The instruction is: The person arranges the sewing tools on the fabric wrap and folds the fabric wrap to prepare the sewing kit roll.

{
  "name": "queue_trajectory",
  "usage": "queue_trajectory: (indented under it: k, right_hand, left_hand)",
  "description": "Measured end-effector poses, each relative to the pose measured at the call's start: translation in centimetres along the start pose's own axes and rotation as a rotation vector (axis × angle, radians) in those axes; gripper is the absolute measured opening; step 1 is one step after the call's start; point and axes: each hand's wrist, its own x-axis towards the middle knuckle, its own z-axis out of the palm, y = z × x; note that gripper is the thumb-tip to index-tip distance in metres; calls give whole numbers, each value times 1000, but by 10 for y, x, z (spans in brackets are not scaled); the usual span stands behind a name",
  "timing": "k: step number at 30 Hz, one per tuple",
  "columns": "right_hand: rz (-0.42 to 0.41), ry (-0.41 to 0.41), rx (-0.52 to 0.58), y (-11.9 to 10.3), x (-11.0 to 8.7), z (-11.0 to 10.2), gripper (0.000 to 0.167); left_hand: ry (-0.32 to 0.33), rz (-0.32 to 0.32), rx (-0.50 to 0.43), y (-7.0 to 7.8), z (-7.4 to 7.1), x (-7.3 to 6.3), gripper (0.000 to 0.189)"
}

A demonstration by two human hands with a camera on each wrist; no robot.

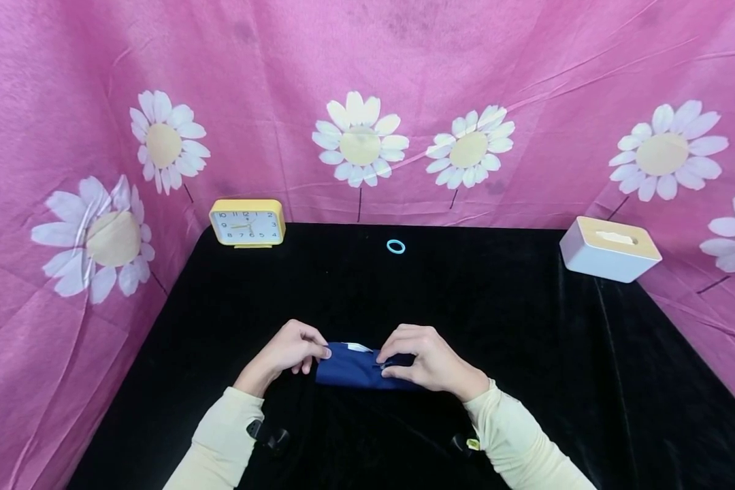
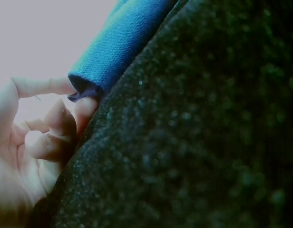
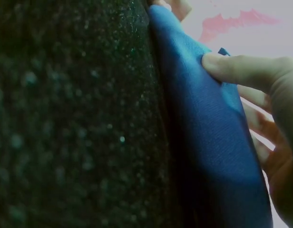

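Observation:
A long dark blue fabric pouch (image 1: 352, 371) lies across the black cloth in front of the person, a white patch (image 1: 359, 347) showing along its upper edge. At the pouch's left end, my left hand (image 1: 292, 348) pinches the corner between thumb and fingers. The left wrist view shows that end of the pouch (image 2: 120, 47) with a small fold gaping by the fingertips. My right hand (image 1: 425, 357) pinches the upper edge right of the middle, near a small dark tab; whether that is a zip pull I cannot tell. In the right wrist view, the thumb (image 3: 232, 69) presses on the pouch.
A yellow alarm clock (image 1: 248, 223) stands at the back left of the black cloth (image 1: 465, 292). A light blue ring (image 1: 395, 246) lies at the back middle. At the back right sits a tissue box (image 1: 606, 252). Pink flowered cloth (image 1: 269, 136) hangs behind.

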Motion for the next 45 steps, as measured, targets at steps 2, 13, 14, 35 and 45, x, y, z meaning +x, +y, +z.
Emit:
queue_trajectory:
  k: [2, 13, 14, 35, 45]
  right_hand:
    - [-2, 4, 13, 1, 0, 0, 21]
    - [16, 30, 46, 5, -2, 2, 19]
    - [11, 35, 43, 5, -2, 2, 19]
    - [29, 22, -90, 2, -2, 8, 16]
    - [-27, 98, -113, 5, -4, 13, 15]
  left_hand:
    - [0, 1, -1, 0, 0, 0, 8]
    - [-2, -15, -17, 0, -1, 1, 9]
    - [-1, -17, -18, 0, -1, 1, 9]
    - [-4, -16, -23, 0, -2, -1, 12]
    - [-9, -8, -22, -2, -2, 0, 12]
